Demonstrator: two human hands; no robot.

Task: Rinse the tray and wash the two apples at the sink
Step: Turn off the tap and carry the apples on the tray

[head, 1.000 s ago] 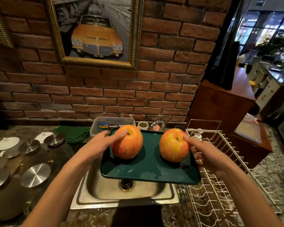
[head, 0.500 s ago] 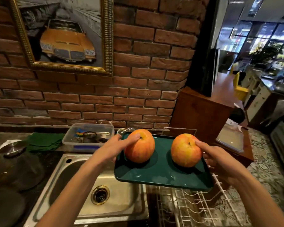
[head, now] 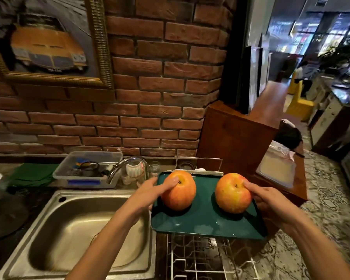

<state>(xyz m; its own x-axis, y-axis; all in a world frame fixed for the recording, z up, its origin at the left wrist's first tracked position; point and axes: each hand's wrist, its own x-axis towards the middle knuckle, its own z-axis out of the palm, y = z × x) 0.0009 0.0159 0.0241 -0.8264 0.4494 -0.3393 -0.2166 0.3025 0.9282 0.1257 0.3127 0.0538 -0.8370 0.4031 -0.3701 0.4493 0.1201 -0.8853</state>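
A dark green tray (head: 202,225) is held level above the white wire dish rack (head: 200,257), to the right of the steel sink (head: 69,229). Two orange-red apples stand on it: the left apple (head: 179,191) and the right apple (head: 231,194). My left hand (head: 150,194) grips the tray's left edge, its thumb pressing on the left apple. My right hand (head: 265,199) grips the tray's right edge, its thumb resting on the right apple. The curved tap (head: 125,166) stands behind the sink.
A clear plastic box (head: 87,170) with small items sits behind the sink, next to a green cloth (head: 32,174). Small jars (head: 133,170) stand by the tap. A wooden cabinet (head: 240,138) rises at the right. A brick wall is behind.
The tray with both apples has moved to the right, from above the sink to above the dish rack. Both hands keep their hold.
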